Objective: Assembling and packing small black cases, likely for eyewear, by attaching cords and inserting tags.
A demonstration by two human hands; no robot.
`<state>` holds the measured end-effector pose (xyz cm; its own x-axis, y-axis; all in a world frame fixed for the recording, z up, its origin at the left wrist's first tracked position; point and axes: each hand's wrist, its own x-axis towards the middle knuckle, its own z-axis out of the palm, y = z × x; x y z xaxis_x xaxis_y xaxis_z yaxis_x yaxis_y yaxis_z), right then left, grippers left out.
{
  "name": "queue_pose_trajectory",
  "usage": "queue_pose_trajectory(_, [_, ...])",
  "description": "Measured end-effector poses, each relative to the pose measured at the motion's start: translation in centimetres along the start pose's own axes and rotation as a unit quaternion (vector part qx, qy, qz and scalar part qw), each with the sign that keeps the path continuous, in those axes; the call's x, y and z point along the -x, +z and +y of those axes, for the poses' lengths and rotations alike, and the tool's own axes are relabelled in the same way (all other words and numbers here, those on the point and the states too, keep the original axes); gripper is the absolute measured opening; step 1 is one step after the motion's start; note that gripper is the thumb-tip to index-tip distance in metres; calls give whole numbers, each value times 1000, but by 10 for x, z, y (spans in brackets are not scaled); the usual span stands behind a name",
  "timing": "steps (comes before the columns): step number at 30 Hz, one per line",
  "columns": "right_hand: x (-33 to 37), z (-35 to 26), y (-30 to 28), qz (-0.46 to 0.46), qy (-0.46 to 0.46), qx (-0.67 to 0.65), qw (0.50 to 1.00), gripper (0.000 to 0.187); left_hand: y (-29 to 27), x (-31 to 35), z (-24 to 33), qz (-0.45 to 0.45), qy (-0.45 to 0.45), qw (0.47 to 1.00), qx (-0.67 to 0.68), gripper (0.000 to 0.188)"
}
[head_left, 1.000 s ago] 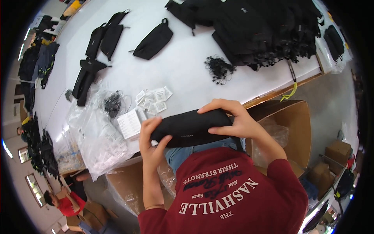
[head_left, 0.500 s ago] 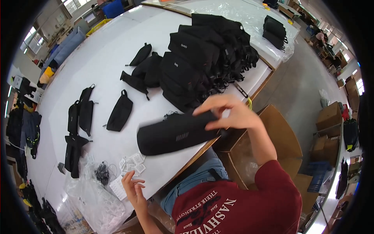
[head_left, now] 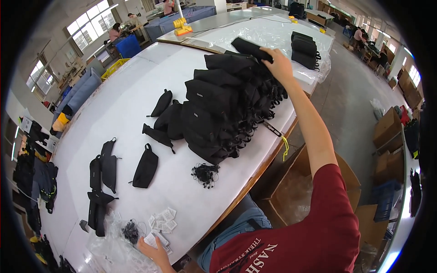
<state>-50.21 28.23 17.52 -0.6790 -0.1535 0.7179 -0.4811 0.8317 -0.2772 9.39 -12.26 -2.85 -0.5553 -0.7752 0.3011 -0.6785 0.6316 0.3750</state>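
Hands far apart, a worker's right hand [head_left: 278, 65] grips the right end of a black pouch [head_left: 248, 48] at the far side of a heap; the left hand [head_left: 154, 251], fingers parted, is near left, any hold unclear. Across the white counter [head_left: 132, 104] lie the heap of black pouches [head_left: 218, 100], a clear plastic bag [head_left: 107, 249], white packets [head_left: 162, 220] and tangled black cords [head_left: 205, 174].
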Motion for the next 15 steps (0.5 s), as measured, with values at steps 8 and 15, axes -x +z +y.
queue_pose_trajectory(8, [16,3,-1,-106,12,-73,992,55,8,12,-16,-78,-31,996,-27,75])
queue_pose_trajectory(15, [76,-85,-46,216,-76,-218,949,29,-1,4,-2,-46,-88,995,-3,91])
